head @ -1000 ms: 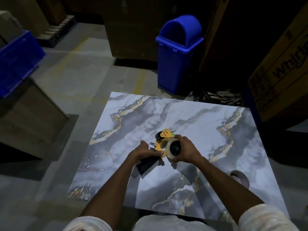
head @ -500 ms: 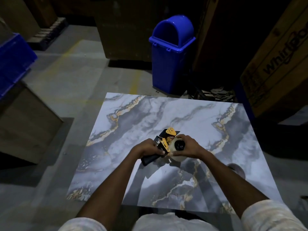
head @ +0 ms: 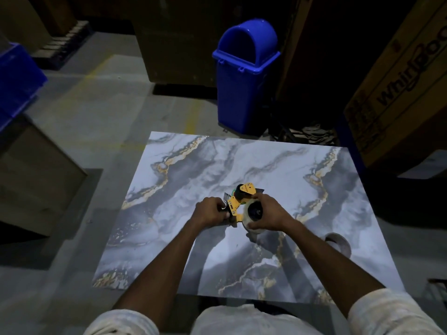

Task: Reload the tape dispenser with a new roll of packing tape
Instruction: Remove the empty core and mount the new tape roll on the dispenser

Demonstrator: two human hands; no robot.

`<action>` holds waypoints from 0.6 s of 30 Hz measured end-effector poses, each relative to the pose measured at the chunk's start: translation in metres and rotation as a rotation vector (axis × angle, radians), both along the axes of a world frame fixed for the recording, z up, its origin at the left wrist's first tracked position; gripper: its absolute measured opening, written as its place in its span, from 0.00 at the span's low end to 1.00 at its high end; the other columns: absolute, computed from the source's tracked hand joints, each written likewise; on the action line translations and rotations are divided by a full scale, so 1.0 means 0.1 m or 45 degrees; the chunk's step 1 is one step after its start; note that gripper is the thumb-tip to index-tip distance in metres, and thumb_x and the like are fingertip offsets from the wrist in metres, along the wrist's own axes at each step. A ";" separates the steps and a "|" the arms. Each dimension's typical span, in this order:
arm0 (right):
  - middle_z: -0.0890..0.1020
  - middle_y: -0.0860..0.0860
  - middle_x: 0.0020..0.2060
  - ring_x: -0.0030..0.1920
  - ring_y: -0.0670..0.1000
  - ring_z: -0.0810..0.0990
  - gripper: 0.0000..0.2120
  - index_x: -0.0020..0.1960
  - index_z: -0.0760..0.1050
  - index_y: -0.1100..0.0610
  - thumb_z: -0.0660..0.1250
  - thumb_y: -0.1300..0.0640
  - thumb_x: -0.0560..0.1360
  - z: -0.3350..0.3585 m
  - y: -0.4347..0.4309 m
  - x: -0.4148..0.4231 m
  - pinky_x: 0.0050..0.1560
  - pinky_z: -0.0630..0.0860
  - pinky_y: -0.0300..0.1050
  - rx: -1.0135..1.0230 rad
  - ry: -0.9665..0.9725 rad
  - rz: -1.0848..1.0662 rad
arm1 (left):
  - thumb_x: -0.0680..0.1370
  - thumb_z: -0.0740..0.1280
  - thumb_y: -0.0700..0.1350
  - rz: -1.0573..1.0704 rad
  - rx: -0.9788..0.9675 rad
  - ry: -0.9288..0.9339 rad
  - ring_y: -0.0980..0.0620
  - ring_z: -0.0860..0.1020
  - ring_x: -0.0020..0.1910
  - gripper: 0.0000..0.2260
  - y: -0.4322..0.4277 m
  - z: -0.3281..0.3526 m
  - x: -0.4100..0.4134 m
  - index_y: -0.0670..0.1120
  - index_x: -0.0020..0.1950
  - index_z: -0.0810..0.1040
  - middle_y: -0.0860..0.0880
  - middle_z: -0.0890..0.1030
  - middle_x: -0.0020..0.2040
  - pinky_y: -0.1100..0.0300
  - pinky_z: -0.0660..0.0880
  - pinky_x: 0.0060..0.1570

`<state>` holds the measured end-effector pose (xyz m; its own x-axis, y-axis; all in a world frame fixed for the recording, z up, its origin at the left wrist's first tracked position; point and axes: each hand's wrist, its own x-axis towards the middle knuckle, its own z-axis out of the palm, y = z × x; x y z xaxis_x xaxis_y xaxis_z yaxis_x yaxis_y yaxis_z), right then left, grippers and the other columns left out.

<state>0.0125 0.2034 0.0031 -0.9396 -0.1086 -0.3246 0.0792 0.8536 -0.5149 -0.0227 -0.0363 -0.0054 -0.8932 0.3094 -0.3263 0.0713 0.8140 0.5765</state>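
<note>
both hands mid-table (head: 278, 165), edges well apart; left hand (head: 210, 212) fingers closed on yellow dispenser (head: 238, 201), right hand (head: 267, 215) fingers wrap pale tape roll (head: 249, 217).

Dim scene, light falling from above onto the marble tabletop (head: 278, 165), its pale veins the brightest patch. Both forearms throw soft dark shadows toward the near edge. The far background sinks into near black. Wide-angle bending bows the sides; the cardboard box (head: 399, 93) at far right leans, slightly soft.
</note>
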 end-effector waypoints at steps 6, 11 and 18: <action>0.74 0.50 0.61 0.60 0.52 0.74 0.51 0.70 0.64 0.47 0.77 0.32 0.52 -0.05 0.04 0.01 0.56 0.79 0.52 0.053 0.060 0.012 | 0.71 0.70 0.55 -0.016 0.090 0.538 0.50 0.67 0.67 0.19 0.24 0.00 0.12 0.51 0.59 0.84 0.51 0.77 0.60 0.53 0.59 0.57; 0.71 0.49 0.64 0.61 0.53 0.72 0.56 0.74 0.58 0.47 0.80 0.37 0.52 -0.07 0.02 0.10 0.59 0.78 0.54 -0.088 0.136 -0.050 | 0.73 0.70 0.58 -0.323 -0.176 0.507 0.43 0.56 0.78 0.18 0.40 -0.05 0.02 0.51 0.59 0.84 0.47 0.71 0.70 0.44 0.54 0.70; 0.72 0.47 0.63 0.61 0.49 0.75 0.56 0.73 0.57 0.46 0.83 0.47 0.52 0.01 0.11 0.07 0.61 0.78 0.48 -0.233 0.107 0.005 | 0.77 0.69 0.54 -0.322 -0.139 0.499 0.39 0.50 0.81 0.20 0.41 -0.36 0.09 0.57 0.69 0.75 0.46 0.61 0.80 0.36 0.52 0.74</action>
